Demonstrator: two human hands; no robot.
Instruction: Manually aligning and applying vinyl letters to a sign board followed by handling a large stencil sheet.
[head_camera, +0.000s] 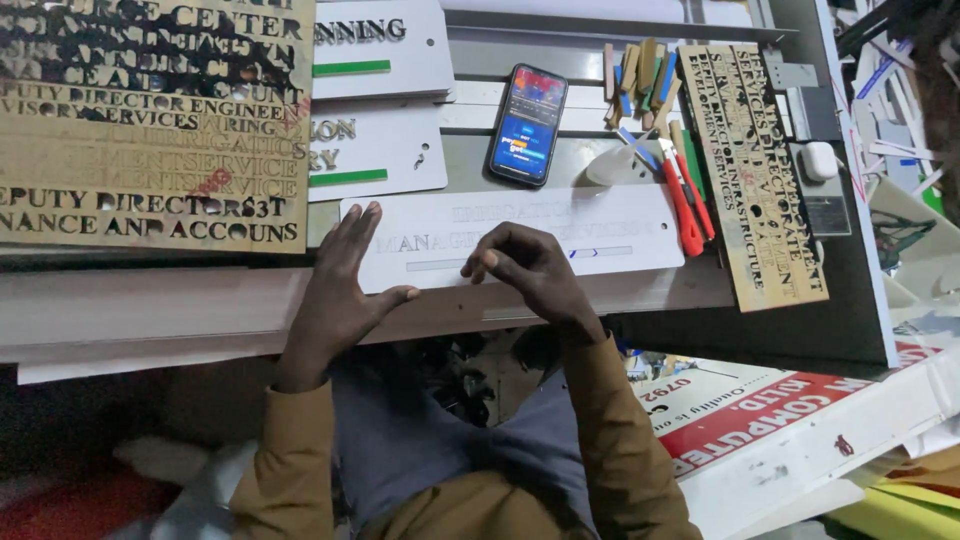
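The large gold cut-letter sheet (150, 120) at the upper left of the frame is cut off by the top and left edges, and the white plate (375, 40) beside it loses its top to the upper edge. The left hand (335, 290) covers the left end of the white nameplate (600, 235), while the curled right hand (530, 270) hides part of its lower middle. The clutter at the far right edge is too blurred to identify.
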